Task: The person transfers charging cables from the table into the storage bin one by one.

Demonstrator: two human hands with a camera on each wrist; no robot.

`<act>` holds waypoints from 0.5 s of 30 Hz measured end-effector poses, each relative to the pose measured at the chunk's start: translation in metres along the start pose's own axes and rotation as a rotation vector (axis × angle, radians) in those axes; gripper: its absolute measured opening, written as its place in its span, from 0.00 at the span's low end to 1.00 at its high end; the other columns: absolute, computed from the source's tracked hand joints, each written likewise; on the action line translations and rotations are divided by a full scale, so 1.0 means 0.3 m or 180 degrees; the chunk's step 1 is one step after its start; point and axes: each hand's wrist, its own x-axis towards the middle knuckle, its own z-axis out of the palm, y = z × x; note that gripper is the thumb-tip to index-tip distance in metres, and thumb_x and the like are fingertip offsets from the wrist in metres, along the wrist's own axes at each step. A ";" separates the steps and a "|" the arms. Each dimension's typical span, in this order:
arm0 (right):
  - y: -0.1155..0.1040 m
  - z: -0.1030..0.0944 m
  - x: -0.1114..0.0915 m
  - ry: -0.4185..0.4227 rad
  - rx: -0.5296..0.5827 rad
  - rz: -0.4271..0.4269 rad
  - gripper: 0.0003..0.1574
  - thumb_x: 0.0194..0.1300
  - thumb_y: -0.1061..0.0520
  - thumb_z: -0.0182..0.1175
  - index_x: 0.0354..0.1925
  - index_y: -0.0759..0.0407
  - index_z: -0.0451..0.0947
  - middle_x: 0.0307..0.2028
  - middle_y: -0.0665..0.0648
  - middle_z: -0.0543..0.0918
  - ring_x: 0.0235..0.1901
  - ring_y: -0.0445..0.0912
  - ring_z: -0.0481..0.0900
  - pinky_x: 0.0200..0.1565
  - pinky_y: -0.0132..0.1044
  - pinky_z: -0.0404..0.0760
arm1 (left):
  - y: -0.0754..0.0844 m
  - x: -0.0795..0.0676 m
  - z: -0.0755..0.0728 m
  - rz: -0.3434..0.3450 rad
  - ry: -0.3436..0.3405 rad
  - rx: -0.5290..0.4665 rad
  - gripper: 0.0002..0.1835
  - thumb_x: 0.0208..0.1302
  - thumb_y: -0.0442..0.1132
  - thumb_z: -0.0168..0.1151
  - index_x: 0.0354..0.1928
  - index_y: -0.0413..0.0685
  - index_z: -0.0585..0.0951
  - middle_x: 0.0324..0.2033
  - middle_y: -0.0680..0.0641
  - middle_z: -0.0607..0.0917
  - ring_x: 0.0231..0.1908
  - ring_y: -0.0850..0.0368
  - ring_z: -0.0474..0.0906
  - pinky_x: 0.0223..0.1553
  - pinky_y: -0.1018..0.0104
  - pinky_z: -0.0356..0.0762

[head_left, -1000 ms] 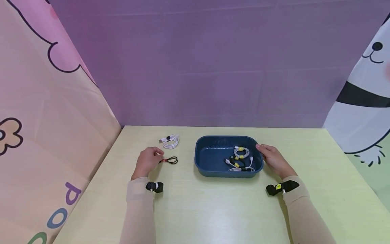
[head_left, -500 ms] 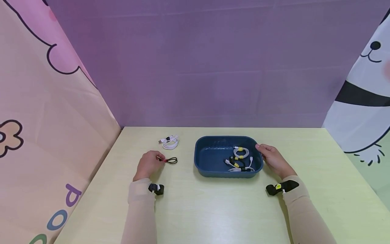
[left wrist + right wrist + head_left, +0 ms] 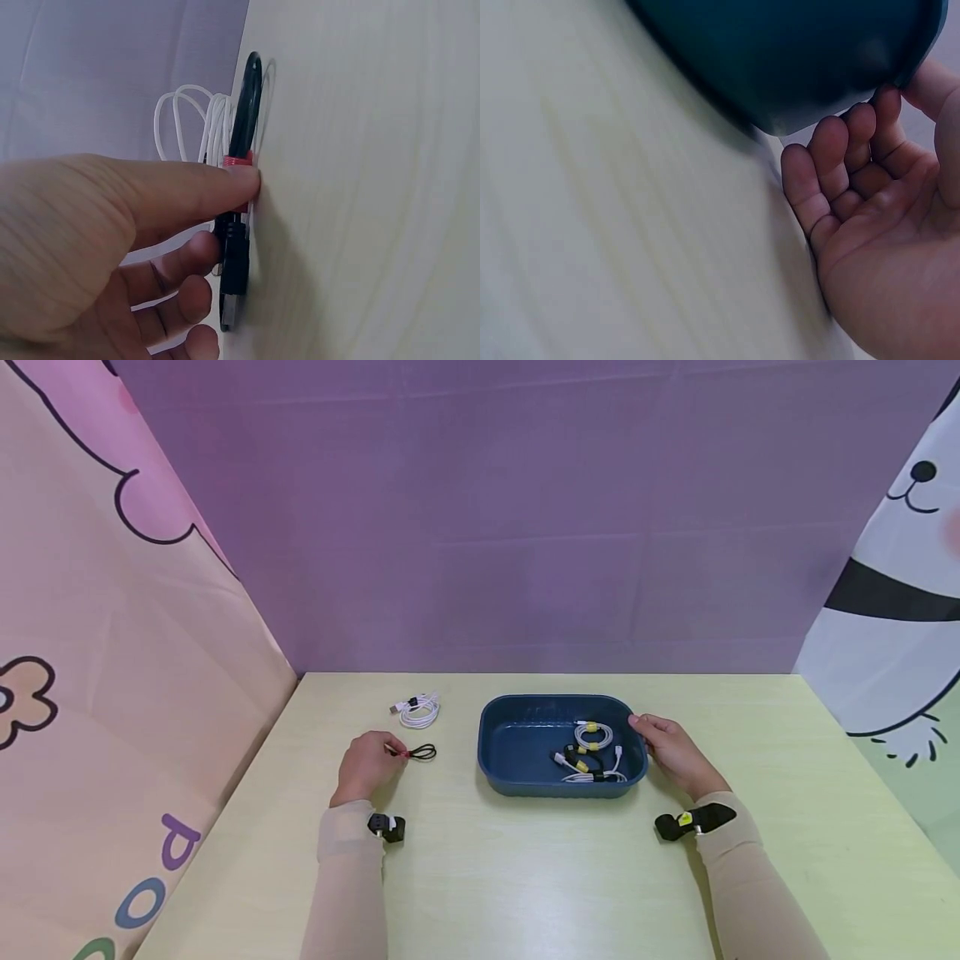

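My left hand (image 3: 366, 767) pinches a black USB cable (image 3: 425, 752), folded into a loop, at its red tie (image 3: 238, 160). In the left wrist view the thumb lies over the tie, and the cable's metal plug (image 3: 231, 309) points down past the fingers. To the right, a dark blue plastic bin (image 3: 521, 747) stands on the table. My right hand (image 3: 681, 758) grips its right rim between thumb and fingers. Inside the bin, toward its right end, lie a coiled white cable (image 3: 594, 736) with yellow ties, a black cable and another white cable (image 3: 600, 777).
Behind my left hand, a bundled white USB cable (image 3: 420, 713) with a black tie lies on the pale wooden table (image 3: 510, 877). A purple cloth (image 3: 525, 527) hangs along the table's back edge. Printed cloths flank both sides.
My left hand has shifted slightly right and down onto the black cable and now pinches it at the red tie. The right hand and the bin have stayed in place.
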 end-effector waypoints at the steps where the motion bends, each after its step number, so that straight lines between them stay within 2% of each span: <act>1: 0.000 0.000 0.000 -0.0005 0.0002 -0.0002 0.20 0.79 0.43 0.52 0.31 0.51 0.73 0.27 0.43 0.67 0.31 0.38 0.68 0.37 0.30 0.68 | 0.000 0.000 -0.001 -0.0002 0.0024 -0.0003 0.05 0.63 0.38 0.69 0.39 0.46 0.88 0.34 0.44 0.88 0.33 0.51 0.80 0.33 0.63 0.70; 6: 0.000 0.000 0.001 -0.0021 -0.0003 -0.0019 0.20 0.80 0.43 0.52 0.30 0.51 0.72 0.27 0.43 0.67 0.31 0.38 0.68 0.37 0.31 0.67 | 0.006 0.008 -0.008 0.0032 0.0219 -0.0063 0.05 0.63 0.39 0.68 0.38 0.46 0.89 0.31 0.44 0.87 0.31 0.52 0.78 0.32 0.64 0.68; 10: 0.005 0.000 0.004 -0.0010 0.0010 -0.0042 0.20 0.80 0.44 0.52 0.29 0.50 0.72 0.26 0.43 0.67 0.31 0.38 0.67 0.37 0.30 0.67 | 0.011 0.014 -0.009 0.0145 0.0373 -0.0066 0.05 0.62 0.38 0.69 0.37 0.45 0.89 0.29 0.45 0.83 0.29 0.52 0.74 0.30 0.64 0.65; 15: 0.009 0.000 0.005 -0.0020 0.0030 -0.0074 0.20 0.80 0.45 0.51 0.29 0.49 0.72 0.25 0.42 0.67 0.31 0.38 0.67 0.37 0.30 0.67 | 0.014 0.014 -0.004 0.0168 0.0428 -0.0068 0.06 0.63 0.38 0.69 0.37 0.45 0.89 0.34 0.44 0.81 0.34 0.50 0.74 0.35 0.61 0.67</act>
